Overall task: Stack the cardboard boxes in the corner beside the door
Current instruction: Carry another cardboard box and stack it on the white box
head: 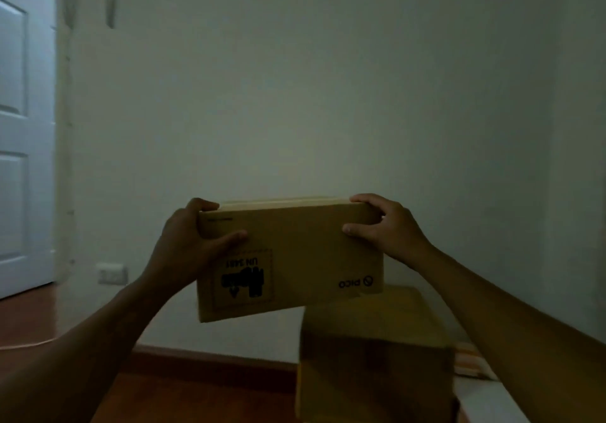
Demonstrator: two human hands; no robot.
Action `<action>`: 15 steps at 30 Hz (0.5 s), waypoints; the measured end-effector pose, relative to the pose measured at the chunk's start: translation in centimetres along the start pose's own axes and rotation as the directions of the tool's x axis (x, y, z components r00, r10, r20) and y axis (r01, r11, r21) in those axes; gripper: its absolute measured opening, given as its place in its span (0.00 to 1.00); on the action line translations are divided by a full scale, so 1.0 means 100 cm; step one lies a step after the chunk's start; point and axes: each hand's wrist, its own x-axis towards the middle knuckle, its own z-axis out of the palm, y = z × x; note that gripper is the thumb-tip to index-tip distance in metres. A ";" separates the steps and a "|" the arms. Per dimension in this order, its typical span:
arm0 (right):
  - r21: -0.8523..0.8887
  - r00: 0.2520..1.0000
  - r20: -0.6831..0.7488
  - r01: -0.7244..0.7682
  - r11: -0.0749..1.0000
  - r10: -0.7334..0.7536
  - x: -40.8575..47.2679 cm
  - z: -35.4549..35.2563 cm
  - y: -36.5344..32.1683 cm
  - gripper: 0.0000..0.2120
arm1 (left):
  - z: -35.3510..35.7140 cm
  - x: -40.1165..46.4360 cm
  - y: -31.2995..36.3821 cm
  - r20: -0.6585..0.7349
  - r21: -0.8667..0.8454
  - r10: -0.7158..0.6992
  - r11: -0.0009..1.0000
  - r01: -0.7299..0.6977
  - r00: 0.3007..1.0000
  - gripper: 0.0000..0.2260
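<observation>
I hold a brown cardboard box (295, 258) in the air in front of the wall, its printed label and logo upside down. My left hand (187, 245) grips its upper left corner, thumb across the front face. My right hand (383, 225) grips its upper right corner. The box is slightly tilted, its lower right corner overlapping the view of a larger cardboard box (373, 357) that stands on the floor below and to the right. A white door (23, 127) is at the far left.
A plain wall (328, 94) fills the view ahead, with a power socket (111, 273) low at the left. Dark wooden floor (196, 396) and a skirting board run below. Something white with a striped cloth (472, 363) lies at the lower right. The room is dim.
</observation>
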 end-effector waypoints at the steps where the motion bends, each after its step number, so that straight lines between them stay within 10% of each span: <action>1: -0.032 0.999 -0.031 -0.013 0.999 0.012 -0.004 -0.017 0.007 0.27 | 0.021 0.002 0.005 0.004 -0.035 0.022 0.999 -0.022 1.000 0.32; 15: -0.285 0.922 -0.354 -0.266 0.921 0.157 -0.141 -0.248 0.071 0.25 | 0.232 -0.047 0.154 0.135 -0.319 0.223 0.932 -0.171 0.965 0.30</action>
